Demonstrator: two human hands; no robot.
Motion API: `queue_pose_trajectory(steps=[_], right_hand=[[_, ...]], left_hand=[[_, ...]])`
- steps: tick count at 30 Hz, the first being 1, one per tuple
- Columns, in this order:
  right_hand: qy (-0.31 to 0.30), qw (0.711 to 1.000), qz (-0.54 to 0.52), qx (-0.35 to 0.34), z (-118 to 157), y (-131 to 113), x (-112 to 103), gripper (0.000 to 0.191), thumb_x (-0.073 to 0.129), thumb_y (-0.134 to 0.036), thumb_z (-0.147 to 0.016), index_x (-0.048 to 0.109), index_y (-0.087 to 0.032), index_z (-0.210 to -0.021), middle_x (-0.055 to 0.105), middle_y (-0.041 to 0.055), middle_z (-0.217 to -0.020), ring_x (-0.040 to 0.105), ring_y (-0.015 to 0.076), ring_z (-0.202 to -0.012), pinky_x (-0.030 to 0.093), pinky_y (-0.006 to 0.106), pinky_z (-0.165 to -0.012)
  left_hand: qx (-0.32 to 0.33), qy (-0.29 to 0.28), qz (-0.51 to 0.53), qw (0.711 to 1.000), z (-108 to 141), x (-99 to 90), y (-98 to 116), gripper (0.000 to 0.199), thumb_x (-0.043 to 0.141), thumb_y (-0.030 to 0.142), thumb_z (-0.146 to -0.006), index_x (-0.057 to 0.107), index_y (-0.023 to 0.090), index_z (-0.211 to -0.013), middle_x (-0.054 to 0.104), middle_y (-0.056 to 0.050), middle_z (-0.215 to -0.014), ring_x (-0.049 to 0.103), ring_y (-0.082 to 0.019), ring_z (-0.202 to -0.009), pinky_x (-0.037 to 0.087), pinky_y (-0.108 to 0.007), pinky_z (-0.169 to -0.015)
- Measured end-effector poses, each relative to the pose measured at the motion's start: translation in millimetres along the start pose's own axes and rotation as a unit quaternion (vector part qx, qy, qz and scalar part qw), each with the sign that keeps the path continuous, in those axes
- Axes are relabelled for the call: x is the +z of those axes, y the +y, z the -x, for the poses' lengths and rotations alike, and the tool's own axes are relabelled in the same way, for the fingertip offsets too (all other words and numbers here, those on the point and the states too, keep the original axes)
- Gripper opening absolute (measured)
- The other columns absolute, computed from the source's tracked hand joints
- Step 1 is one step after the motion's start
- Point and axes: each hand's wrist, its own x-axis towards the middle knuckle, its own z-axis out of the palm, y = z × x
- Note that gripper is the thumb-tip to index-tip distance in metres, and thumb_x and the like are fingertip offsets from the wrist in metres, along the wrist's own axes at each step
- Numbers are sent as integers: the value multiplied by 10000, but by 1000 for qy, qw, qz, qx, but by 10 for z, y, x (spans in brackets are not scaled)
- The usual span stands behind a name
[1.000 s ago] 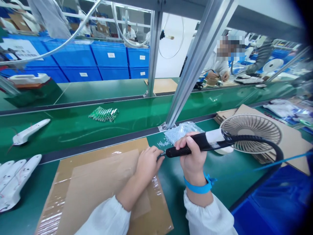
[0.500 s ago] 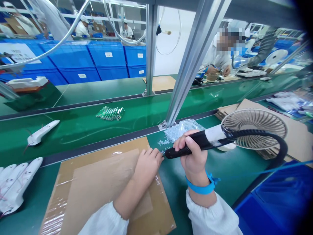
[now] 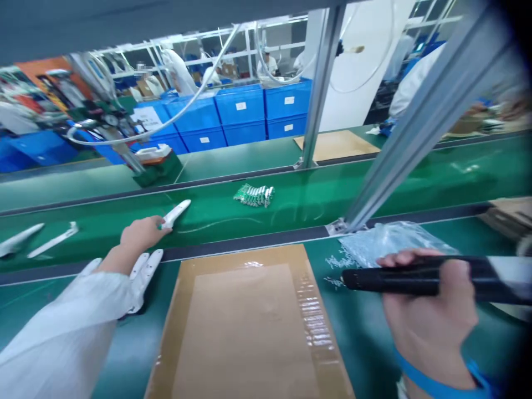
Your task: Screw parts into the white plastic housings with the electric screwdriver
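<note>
My left hand [image 3: 143, 237] reaches over the green belt, its fingers closed on the near end of a white plastic part [image 3: 178, 213]. In my right hand [image 3: 432, 310] is a black electric screwdriver [image 3: 390, 280], held level with its tip pointing left. Small screws [image 3: 337, 263] lie scattered by that tip, beside a clear plastic bag [image 3: 394, 241]. Between my hands a taped cardboard sheet [image 3: 249, 327] lies on the green table. More white parts [image 3: 145, 277] rest under and beside my left forearm.
A bunch of green circuit boards [image 3: 254, 195] lies on the belt [image 3: 216, 221]. Two more white parts [image 3: 54, 239] are at its left. A slanting metal post [image 3: 399, 138] rises from the table's far edge. Blue bins [image 3: 240, 108] stand behind.
The view has turned left. My left hand has left the cardboard and the screwdriver tip and taken hold of the white part on the belt. My right hand still holds the screwdriver.
</note>
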Motion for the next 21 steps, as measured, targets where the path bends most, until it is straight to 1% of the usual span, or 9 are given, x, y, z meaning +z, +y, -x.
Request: queue_pose_trajectory(steps=[2,5,7,10,13,16,18,20,21], right_hand=[[23,1000,5,10,-4,27,24,680,886,-838,-608,641,-239,-815,535,-24,-652,514,182,-629,500,364,-605],[60,998,7,23,-24,49,37,589,798,-799,-623,637,-270,-826,476,-33,-615,482,209,-616,476,406,-588],[69,997,5,14,-51,62,36,526,747,-754,-629,629,-282,-829,460,-32,-622,475,215,-615,463,413,-574],[72,997,6,2,-88,86,29,627,718,-861,-619,586,-279,-810,431,-31,-637,474,210,-610,438,396,-546],[63,998,-1,-10,-88,110,-3,737,713,-965,-616,600,-269,-829,436,-19,-654,494,215,-612,438,398,-530],[23,999,-29,-14,-59,125,-56,658,852,-862,-660,677,-262,-868,510,28,-733,553,228,-676,485,418,-572],[3,999,-48,-14,-51,132,-88,601,893,-798,-693,704,-258,-879,540,42,-772,585,229,-716,509,408,-599],[2,998,-57,-19,-64,138,-113,605,865,-804,-712,705,-251,-898,557,29,-768,595,220,-709,521,382,-592],[6,998,-59,-23,-77,138,-123,625,836,-824,-717,704,-246,-914,561,16,-754,592,212,-686,523,369,-581]], left_hand=[[-22,-11,11,1000,-144,22,-35,489,734,466,-999,760,173,-1390,822,-165,-1272,745,-391,-1170,555,-389,-897],[-51,-20,32,998,-282,112,77,445,785,492,-930,820,164,-1229,840,-195,-1195,782,-407,-1115,587,-400,-855],[-64,-27,47,997,-327,175,163,391,769,491,-932,833,157,-1124,845,-207,-1137,794,-406,-1090,597,-399,-828],[-75,-28,62,995,-319,244,243,360,747,478,-943,828,146,-1056,843,-221,-1075,799,-415,-1055,594,-404,-797],[-59,-15,76,995,-254,261,278,339,775,450,-918,822,143,-1055,845,-208,-1055,798,-399,-1031,580,-381,-778],[-24,6,92,995,-183,193,339,314,769,437,-916,818,151,-1036,852,-188,-1071,788,-382,-1065,563,-361,-792],[-7,19,101,995,-95,106,438,320,737,460,-939,813,158,-1018,853,-185,-1105,779,-387,-1108,557,-366,-820],[25,44,128,990,107,30,597,328,723,488,-953,806,175,-1007,855,-165,-1125,779,-374,-1121,554,-365,-847],[49,57,154,985,274,15,695,321,727,497,-950,803,189,-998,859,-143,-1109,786,-356,-1094,552,-359,-850]])
